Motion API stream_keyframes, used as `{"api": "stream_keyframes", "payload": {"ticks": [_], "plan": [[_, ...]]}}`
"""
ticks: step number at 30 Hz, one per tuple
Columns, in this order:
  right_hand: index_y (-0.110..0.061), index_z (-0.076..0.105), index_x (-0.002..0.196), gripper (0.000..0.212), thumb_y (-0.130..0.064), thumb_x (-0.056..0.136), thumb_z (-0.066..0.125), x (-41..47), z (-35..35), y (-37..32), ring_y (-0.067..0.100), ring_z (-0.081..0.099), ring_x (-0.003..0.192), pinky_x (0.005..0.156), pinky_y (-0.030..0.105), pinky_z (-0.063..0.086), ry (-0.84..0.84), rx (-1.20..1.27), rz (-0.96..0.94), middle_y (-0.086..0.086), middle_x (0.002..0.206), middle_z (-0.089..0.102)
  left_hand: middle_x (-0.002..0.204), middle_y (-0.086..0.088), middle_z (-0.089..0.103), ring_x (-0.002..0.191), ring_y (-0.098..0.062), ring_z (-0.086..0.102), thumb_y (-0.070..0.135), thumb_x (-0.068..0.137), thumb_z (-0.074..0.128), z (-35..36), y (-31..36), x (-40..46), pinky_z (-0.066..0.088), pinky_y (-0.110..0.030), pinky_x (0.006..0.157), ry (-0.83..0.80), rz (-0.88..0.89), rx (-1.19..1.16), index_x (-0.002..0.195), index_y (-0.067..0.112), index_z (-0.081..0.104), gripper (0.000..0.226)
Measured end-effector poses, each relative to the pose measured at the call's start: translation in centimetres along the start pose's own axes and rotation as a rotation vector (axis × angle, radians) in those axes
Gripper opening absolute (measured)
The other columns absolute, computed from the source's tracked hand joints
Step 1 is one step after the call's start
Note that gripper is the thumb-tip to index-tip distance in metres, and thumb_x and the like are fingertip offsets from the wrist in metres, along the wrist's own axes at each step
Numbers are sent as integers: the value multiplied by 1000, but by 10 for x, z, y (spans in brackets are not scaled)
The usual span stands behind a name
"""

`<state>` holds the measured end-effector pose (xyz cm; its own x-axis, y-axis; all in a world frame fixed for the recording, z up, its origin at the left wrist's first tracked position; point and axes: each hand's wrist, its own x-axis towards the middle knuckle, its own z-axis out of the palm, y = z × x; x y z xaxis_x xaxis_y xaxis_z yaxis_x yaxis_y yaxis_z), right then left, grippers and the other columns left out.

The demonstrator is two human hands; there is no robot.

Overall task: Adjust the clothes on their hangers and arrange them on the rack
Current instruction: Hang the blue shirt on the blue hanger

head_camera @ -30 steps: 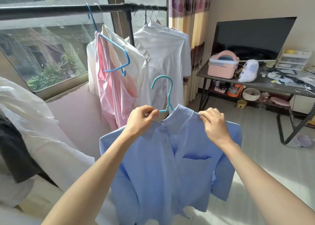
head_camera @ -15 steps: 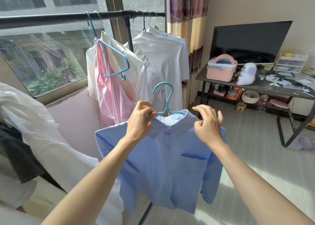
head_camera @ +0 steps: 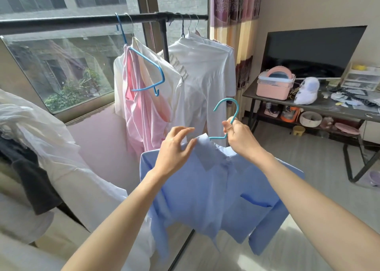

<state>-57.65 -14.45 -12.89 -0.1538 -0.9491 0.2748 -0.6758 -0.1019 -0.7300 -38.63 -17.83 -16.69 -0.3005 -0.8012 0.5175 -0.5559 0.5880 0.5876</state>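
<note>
While the right hand (head_camera: 239,136) grips the neck of the teal hanger (head_camera: 227,114) below its hook, the left hand (head_camera: 174,149) rests with relaxed, spread fingers on the collar of the blue shirt (head_camera: 216,188), thumb at the collar's edge. The shirt hangs on that hanger in front of the person, below the black rack rail (head_camera: 82,22), where a pink garment (head_camera: 144,114) and white shirts (head_camera: 203,71) hang.

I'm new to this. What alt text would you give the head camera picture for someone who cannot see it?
A person holds a light blue shirt on a teal hanger: the right hand grips the hanger's neck, the left hand touches the collar. Behind, a black rack rail carries white shirts and a pink garment beside a window.
</note>
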Motion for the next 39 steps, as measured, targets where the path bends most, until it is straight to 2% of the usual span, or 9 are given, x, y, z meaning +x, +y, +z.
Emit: {"api": "stream_keyframes", "payload": {"ticks": [2, 5, 13, 20, 25, 30, 33, 35, 39], "plan": [[-11, 43, 81, 25, -24, 99, 34, 1, -8, 3, 23, 48, 78, 77, 34, 39, 68, -8, -34, 3, 78, 53, 124, 4, 55, 118, -17, 51, 66, 72, 44, -18, -16, 7, 39, -40, 99, -138, -214, 180, 129, 30, 50, 68], [-11, 44, 83, 23, -24, 99, 34, 6, -19, 7, 22, 48, 77, 77, 35, 40, 157, -8, -72, 4, 81, 54, 135, 0, 47, 126, -24, 43, 54, 76, 60, -33, -37, 15, 35, -45, 103, -335, -436, 319, 139, 29, 32, 74], [-4, 49, 82, 33, -25, 100, 31, 12, -58, 28, 26, 50, 75, 73, 38, 40, 307, -57, -43, 13, 80, 56, 89, -5, 59, 90, -28, 55, 10, 88, 53, -33, -42, 17, 39, -28, 70, -136, -447, 62, 112, 13, 56, 24], [4, 54, 88, 40, -27, 100, 32, 10, -63, 32, 25, 49, 74, 69, 31, 35, 365, -70, -63, 10, 78, 54, 115, -9, 53, 111, -30, 49, 1, 81, 41, -33, -50, 18, 36, -40, 93, -99, -496, 358, 114, 19, 55, 40], [0, 53, 85, 29, -18, 99, 36, 6, -61, 29, 24, 50, 73, 68, 28, 33, 322, -64, -120, 6, 73, 53, 124, -8, 44, 122, -26, 35, 18, 78, 46, -30, -28, 25, 27, -42, 101, -18, -333, 279, 126, 21, 50, 49], [-13, 46, 81, 20, -21, 98, 40, 7, -45, 11, 25, 54, 72, 70, 32, 40, 146, -64, -193, -8, 67, 49, 135, -2, 44, 127, -18, 39, 52, 85, 43, -5, 27, 37, 31, -38, 107, -319, -52, 69, 135, 28, 43, 55], [-6, 58, 80, 27, -22, 96, 45, 10, -43, -3, 20, 51, 71, 67, 24, 33, 130, -49, -260, -6, 69, 50, 99, 3, 57, 101, -24, 54, 36, 92, 52, 11, 50, 43, 42, -34, 88, -402, 74, 22, 100, 25, 62, 17], [1, 65, 83, 31, -23, 95, 48, 14, -44, -7, 20, 52, 76, 68, 23, 35, 109, -48, -277, 6, 80, 56, 71, 9, 49, 76, -28, 50, 32, 89, 56, 16, 54, 45, 46, -41, 74, -328, 63, -26, 72, 20, 56, 21], [-6, 68, 99, 26, -26, 91, 55, 15, -55, -3, 24, 58, 88, 81, 30, 45, 81, 7, -273, 17, 99, 60, 91, 6, 63, 87, -22, 59, 38, 82, 58, 16, 51, 46, 49, -41, 77, -206, 18, -57, 90, 18, 70, 25]]}}
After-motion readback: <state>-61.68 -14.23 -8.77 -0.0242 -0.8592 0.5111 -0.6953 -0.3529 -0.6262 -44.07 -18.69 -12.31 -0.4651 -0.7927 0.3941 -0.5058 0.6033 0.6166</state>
